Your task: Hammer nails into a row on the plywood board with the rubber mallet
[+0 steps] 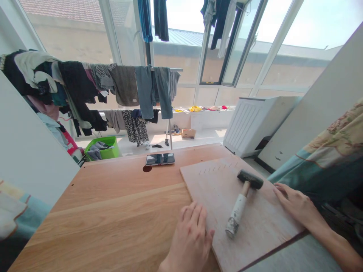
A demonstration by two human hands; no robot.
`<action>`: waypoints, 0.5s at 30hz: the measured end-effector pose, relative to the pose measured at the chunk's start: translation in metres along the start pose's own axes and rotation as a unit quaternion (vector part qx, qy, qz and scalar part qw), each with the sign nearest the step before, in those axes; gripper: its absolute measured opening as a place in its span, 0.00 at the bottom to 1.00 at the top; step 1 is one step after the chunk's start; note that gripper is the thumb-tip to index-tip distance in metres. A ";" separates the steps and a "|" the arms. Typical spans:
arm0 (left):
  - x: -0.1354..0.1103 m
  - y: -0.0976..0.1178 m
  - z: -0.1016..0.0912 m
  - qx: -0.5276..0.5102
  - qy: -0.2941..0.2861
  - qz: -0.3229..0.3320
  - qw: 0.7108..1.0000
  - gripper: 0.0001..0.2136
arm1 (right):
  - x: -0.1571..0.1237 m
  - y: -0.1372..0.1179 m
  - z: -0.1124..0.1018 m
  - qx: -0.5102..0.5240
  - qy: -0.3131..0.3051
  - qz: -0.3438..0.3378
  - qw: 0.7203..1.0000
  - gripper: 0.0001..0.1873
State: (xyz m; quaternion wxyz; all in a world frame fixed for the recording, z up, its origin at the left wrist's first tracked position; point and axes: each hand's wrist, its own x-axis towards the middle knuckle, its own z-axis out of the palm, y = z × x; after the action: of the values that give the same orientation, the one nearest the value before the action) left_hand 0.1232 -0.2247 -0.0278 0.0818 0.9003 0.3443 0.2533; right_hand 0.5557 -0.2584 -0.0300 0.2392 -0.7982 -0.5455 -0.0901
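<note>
Left hand (191,234) at eight o'clock and right hand (300,207) at three, fingers unclenched along the board (218,196) edges, likely steady it; hammer (239,207) lies unheld mid-board, head toward one.

The scene is viewed from the head, above and behind the left hand (191,234) and right hand (297,206); the view is aimed forward and down. Both are seen near; windows (276,45), well beyond.

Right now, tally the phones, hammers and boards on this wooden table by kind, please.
Pale flat board: 1
Black-headed hammer with a whitish handle: 1
Dark-screened rectangular phone: 1
Total: 3
</note>
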 end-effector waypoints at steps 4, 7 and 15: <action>-0.002 0.003 -0.002 0.022 0.015 0.005 1.000 0.17 | -0.004 -0.003 -0.001 0.008 -0.015 0.039 0.999 0.18; -0.009 -0.007 -0.012 0.038 0.027 -0.017 0.999 0.13 | -0.013 -0.016 0.001 0.031 -0.035 0.028 0.998 0.18; -0.105 -0.086 -0.060 0.216 0.077 -0.003 0.973 0.15 | -0.075 -0.106 0.017 0.084 -0.065 -0.058 0.993 0.22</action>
State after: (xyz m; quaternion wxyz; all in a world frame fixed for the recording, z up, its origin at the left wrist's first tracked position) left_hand -0.0239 -0.2312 -0.0459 -0.1404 0.8736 0.3987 0.2409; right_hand 0.4280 -0.2818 -0.0455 0.2633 -0.7467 -0.6107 -0.0054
